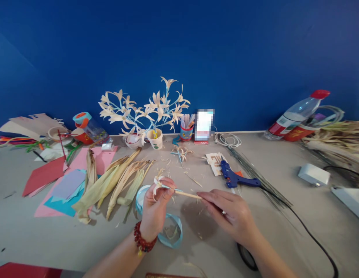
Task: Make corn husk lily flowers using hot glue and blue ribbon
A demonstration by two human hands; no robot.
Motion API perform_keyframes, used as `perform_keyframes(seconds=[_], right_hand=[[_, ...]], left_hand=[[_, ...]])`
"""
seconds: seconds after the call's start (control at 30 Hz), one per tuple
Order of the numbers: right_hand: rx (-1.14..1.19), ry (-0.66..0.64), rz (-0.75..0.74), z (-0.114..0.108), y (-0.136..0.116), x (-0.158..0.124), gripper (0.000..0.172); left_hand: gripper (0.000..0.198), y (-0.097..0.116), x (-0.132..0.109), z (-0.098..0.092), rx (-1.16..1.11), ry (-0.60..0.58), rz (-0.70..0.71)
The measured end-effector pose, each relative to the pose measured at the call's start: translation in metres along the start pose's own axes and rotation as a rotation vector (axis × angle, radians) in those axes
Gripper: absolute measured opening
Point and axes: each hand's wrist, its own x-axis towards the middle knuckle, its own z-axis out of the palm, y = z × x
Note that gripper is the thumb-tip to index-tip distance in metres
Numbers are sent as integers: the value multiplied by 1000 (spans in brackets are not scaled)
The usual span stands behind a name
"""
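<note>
My left hand (156,210) is closed in a pinch on the head end of a small corn-husk flower (158,182) on a thin stem (188,195). A red bead bracelet (141,239) circles that wrist. My right hand (230,214) pinches the other end of the stem, fingers pressed together. Both hands hover above the grey table (283,231). A light blue ribbon loop (170,231) lies under my left hand. Dried corn husks (115,181) lie just left of it.
A blue glue gun (235,177) with a black cord (309,235) lies right of the hands, beside thin dark wires (260,173). Husk-flower branches stand in cups (154,138) at the back. Coloured paper (66,185) lies left; a plastic bottle (295,116) and more husks (341,139) right.
</note>
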Motion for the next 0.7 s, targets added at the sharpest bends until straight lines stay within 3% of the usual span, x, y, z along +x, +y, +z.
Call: perform_keyframes(seconds=[0.2, 0.43, 0.7], right_hand=[[118, -45, 79, -1, 0, 0, 23], [270, -138, 292, -4, -3, 4, 23], [283, -176, 400, -3, -3, 5, 29]], left_hand=[[3, -1, 0, 0, -28, -41, 8], [4, -3, -1, -2, -31, -54, 12], [5, -2, 0, -2, 27, -58, 47]])
